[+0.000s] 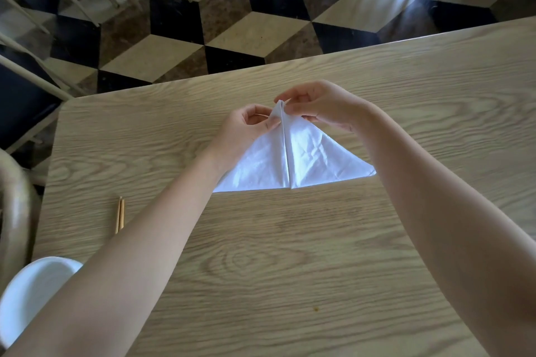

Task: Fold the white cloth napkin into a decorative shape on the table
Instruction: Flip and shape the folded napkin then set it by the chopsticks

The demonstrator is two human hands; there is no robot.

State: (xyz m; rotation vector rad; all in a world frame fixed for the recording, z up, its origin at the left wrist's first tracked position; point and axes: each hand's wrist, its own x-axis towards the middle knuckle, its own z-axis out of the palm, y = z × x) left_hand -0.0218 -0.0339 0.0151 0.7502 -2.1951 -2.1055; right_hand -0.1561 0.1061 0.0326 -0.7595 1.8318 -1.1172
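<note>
The white cloth napkin [301, 156] lies on the wooden table [290, 255], folded into a triangle with a straight seam down its middle and its tip pointing away from me. My left hand [246, 130] pinches the left flap just below the tip. From the other side, my right hand [322, 106] pinches the tip itself between thumb and fingers. The tip is lifted slightly off the table. My left wrist covers the napkin's left edge.
A pair of wooden chopsticks [119, 214] lies near the table's left edge. A white plate [32, 295] sits at the near left corner, partly under my left forearm. Chair legs stand on the chequered floor [179, 38] beyond the far edge.
</note>
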